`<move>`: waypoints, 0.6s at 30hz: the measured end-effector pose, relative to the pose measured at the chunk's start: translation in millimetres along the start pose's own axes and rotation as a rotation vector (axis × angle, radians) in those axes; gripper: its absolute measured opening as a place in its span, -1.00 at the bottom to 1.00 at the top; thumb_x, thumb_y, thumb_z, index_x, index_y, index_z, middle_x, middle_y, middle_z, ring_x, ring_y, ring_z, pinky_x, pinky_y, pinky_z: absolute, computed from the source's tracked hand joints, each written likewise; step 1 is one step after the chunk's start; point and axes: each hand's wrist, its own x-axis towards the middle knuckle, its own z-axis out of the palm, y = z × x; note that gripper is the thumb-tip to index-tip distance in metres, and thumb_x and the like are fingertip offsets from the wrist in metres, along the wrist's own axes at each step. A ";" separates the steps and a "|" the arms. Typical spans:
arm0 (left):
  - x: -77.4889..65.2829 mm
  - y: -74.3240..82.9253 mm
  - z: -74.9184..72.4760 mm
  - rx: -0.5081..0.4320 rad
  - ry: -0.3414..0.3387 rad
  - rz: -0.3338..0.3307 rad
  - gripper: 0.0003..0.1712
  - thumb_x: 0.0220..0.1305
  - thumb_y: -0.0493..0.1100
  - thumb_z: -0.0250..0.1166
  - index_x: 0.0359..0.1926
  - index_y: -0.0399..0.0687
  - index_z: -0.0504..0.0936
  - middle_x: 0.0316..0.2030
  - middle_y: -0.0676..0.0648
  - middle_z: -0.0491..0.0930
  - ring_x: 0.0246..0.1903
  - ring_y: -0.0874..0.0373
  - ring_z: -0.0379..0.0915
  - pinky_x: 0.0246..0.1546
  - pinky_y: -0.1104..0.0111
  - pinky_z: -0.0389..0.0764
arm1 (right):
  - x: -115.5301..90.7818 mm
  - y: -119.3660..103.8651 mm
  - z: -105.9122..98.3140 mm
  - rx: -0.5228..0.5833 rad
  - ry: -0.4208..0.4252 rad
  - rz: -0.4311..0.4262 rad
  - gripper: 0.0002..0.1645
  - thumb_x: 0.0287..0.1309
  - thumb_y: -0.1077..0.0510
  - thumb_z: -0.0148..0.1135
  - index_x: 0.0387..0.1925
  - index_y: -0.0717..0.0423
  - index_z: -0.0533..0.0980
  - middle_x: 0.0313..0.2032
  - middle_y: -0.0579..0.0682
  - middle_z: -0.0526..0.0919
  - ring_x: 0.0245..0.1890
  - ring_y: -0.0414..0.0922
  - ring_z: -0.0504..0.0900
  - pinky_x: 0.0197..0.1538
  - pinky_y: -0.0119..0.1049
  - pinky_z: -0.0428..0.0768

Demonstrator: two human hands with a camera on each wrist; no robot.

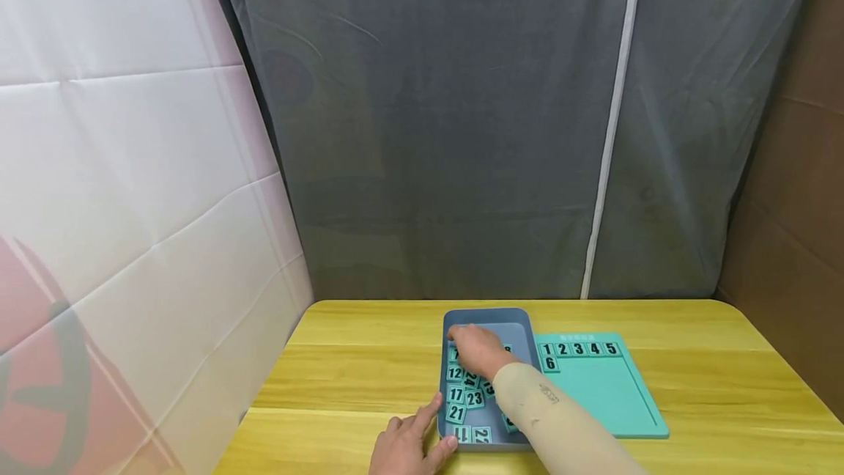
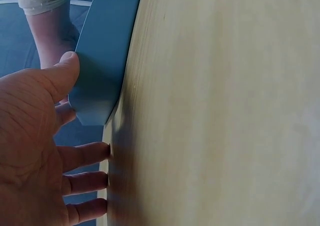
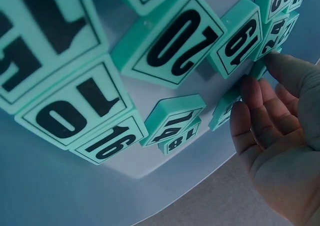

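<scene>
My right hand (image 3: 280, 131) reaches into the far left part of a grey-blue tray (image 1: 517, 317). Thumb and bent fingers close around a small green number tile (image 3: 258, 69), whose number is hidden. Beside them lie tiles marked 24 (image 3: 274, 37), 19 (image 3: 240, 45) and 20 (image 3: 180, 48). My left hand (image 1: 407, 446) is at the tray's near left corner. Its thumb rests against the near wall and its index finger lies along the left side. In the left wrist view its other fingers extend beside the tray over the wooden table (image 2: 215, 110).
To the right of the tray lies a green board (image 1: 603, 402) with tiles 1 to 6 along its top left. More tiles, such as 17 (image 1: 456, 394) and 21 (image 1: 456, 413), lie loose in the tray. A grey curtain (image 1: 428, 130) hangs behind the table.
</scene>
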 end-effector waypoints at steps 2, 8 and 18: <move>-0.1 -0.3 0.2 0.001 -0.002 -0.001 -0.21 0.24 0.49 0.09 0.43 0.38 0.34 0.09 -0.05 0.68 -0.24 -0.01 0.53 -0.30 0.11 0.54 | 0.1 -0.2 0.4 0.004 -0.003 0.006 -0.52 0.17 0.22 0.38 0.14 -0.06 0.55 0.08 -0.05 0.67 0.06 -0.07 0.65 0.10 -0.11 0.65; 1.4 1.1 1.3 -0.002 -0.012 -0.005 -0.21 0.24 0.50 0.08 0.43 0.38 0.34 0.09 -0.05 0.68 -0.23 -0.02 0.53 -0.30 0.10 0.53 | -3.5 4.6 -0.8 0.025 0.015 0.004 -0.47 0.15 0.20 0.41 0.18 -0.03 0.53 0.08 -0.03 0.67 0.04 -0.06 0.65 0.09 -0.10 0.65; 2.3 -0.7 1.2 0.014 -0.017 0.001 -0.20 0.26 0.50 0.06 0.42 0.33 0.35 0.10 -0.06 0.68 -0.20 -0.04 0.55 -0.28 0.10 0.54 | -22.8 41.0 -31.8 0.469 0.073 -0.082 -0.31 0.10 0.18 0.41 0.28 0.03 0.40 -0.08 -0.07 0.66 -0.18 -0.23 0.63 -0.08 -0.25 0.68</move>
